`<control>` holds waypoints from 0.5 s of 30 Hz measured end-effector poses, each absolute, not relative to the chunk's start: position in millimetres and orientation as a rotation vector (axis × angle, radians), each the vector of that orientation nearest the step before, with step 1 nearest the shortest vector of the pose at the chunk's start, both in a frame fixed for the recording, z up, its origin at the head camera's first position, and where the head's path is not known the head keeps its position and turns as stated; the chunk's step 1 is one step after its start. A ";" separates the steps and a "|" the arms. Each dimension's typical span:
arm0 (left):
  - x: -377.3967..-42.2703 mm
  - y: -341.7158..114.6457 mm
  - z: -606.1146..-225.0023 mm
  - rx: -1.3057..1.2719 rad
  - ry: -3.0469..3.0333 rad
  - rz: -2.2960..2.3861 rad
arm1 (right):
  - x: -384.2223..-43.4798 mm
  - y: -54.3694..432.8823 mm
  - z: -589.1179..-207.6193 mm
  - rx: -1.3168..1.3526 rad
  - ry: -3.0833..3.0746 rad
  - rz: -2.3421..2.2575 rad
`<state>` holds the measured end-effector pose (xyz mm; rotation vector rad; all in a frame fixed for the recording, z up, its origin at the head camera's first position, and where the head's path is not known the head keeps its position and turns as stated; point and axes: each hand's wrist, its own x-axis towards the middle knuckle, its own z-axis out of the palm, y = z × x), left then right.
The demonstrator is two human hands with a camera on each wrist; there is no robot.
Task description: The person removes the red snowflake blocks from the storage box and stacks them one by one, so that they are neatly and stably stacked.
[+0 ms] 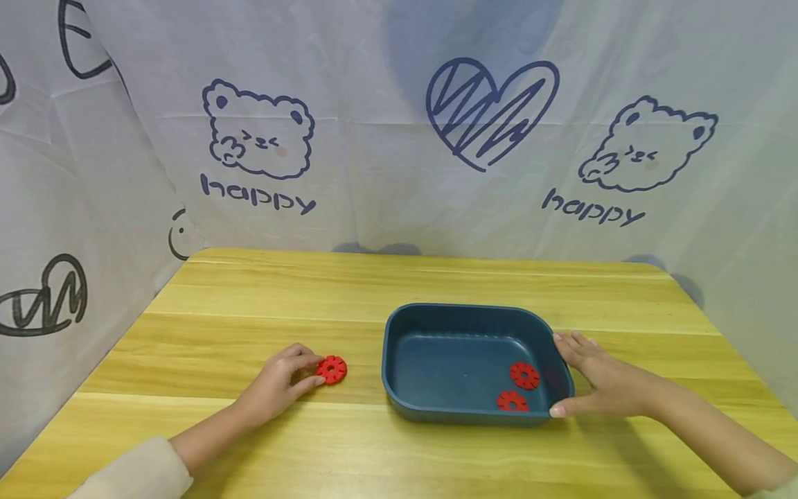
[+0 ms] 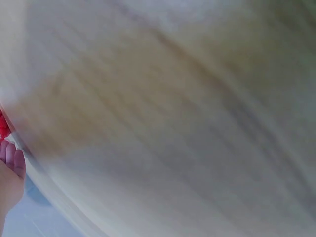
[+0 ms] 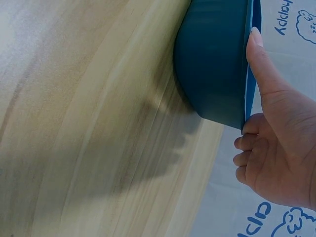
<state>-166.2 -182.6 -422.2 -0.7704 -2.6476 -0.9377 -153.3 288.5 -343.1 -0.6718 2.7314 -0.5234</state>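
My left hand [image 1: 277,382] pinches the left edge of a red notched disc [image 1: 332,369] with thumb and fingers, close over the table. Part of that red disc [image 2: 3,126] shows beside the fingers at the left edge of the left wrist view. To its right stands a dark blue rectangular tub [image 1: 461,416], with two more red notched discs, one disc [image 1: 525,375] behind the other disc [image 1: 512,400], at its right end. My right hand [image 1: 607,383] grips this end, thumb on the rim at the near corner, index finger towards the far corner. The right wrist view shows the other fingers [image 3: 242,159] curled outside the tub.
The wooden table [image 1: 280,291] carries the tub right of its middle. White cloth [image 1: 374,152] with printed bears, a heart and lettering hangs behind it and along both sides.
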 end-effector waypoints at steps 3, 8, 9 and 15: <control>-166.1 -183.1 -422.2 -0.774 -2.646 -0.938 | -153.2 288.3 -342.9 -0.679 2.739 -0.521; -165.3 -183.5 -421.6 -0.793 -2.632 -0.933 | -153.0 288.3 -343.4 -0.683 2.748 -0.517; -165.3 -183.6 -421.8 -0.795 -2.630 -0.933 | -153.1 288.5 -343.5 -0.681 2.746 -0.517; -165.6 -184.4 -423.1 -0.796 -2.624 -0.943 | -153.0 288.9 -343.9 -0.687 2.752 -0.506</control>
